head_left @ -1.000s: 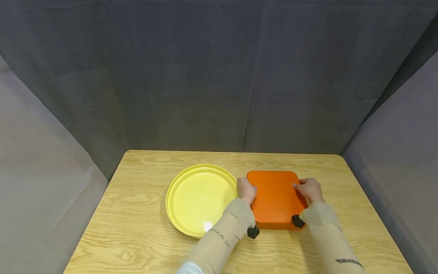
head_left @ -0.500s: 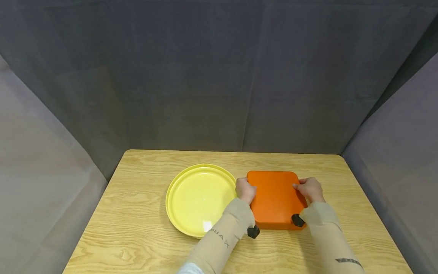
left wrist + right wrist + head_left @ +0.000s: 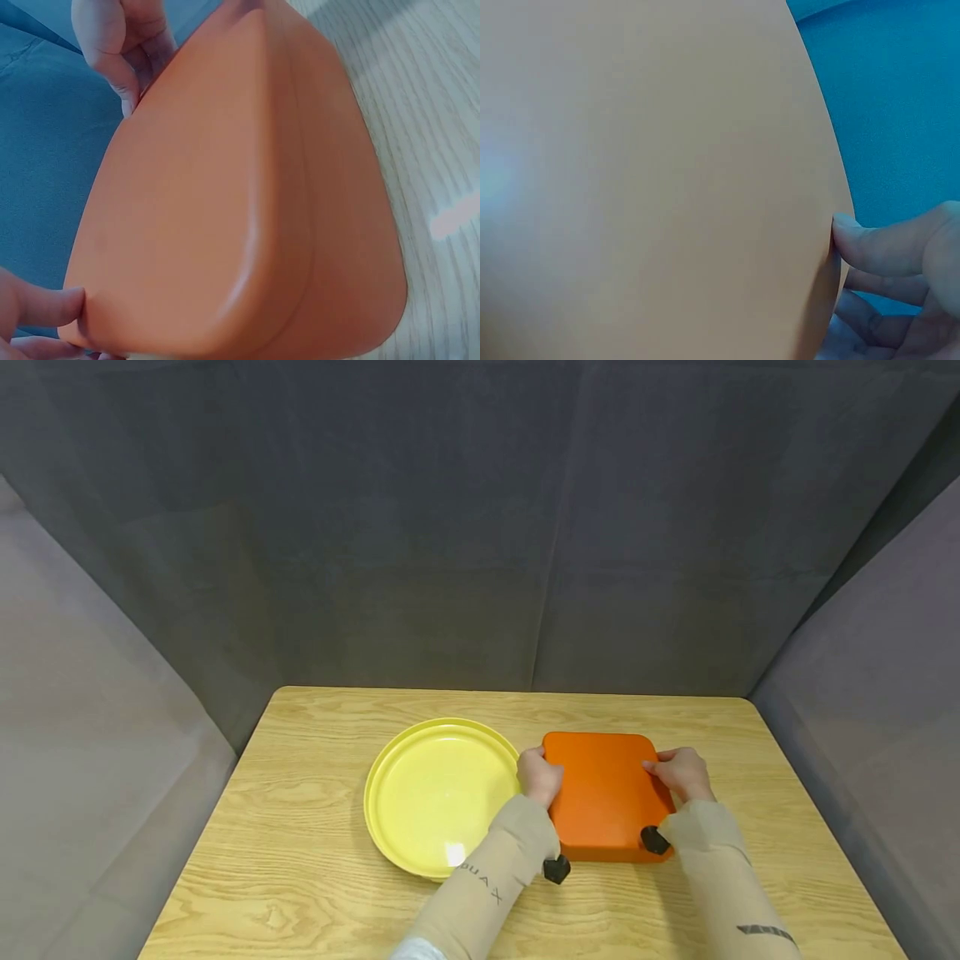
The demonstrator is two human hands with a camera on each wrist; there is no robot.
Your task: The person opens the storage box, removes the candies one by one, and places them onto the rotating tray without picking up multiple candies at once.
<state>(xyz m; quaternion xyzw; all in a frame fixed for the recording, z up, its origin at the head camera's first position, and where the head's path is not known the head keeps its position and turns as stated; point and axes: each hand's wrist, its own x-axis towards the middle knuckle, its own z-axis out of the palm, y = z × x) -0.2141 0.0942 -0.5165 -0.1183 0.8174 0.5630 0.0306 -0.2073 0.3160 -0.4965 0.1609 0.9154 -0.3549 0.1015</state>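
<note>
An orange square box (image 3: 603,793) with rounded corners sits on the right half of the table. A thin seam runs along its side in the left wrist view. My left hand (image 3: 538,777) grips the box's left edge, its thumb on the top face. At the opposite edge my right hand (image 3: 681,774) holds the box with the thumb over the top rim and the fingers down the side. The right wrist view shows that thumb (image 3: 889,244) pressed to the edge, fingers curled below. Inside the box is hidden. Left of it lies a round yellow plate (image 3: 446,797), partly covered by my left sleeve.
The wooden table (image 3: 300,860) has bare wood on the left and along the front. A dark grey cloth (image 3: 412,527) hangs behind it, with pale cloth panels at both sides. Small black pieces (image 3: 557,868) stick out at both cuffs.
</note>
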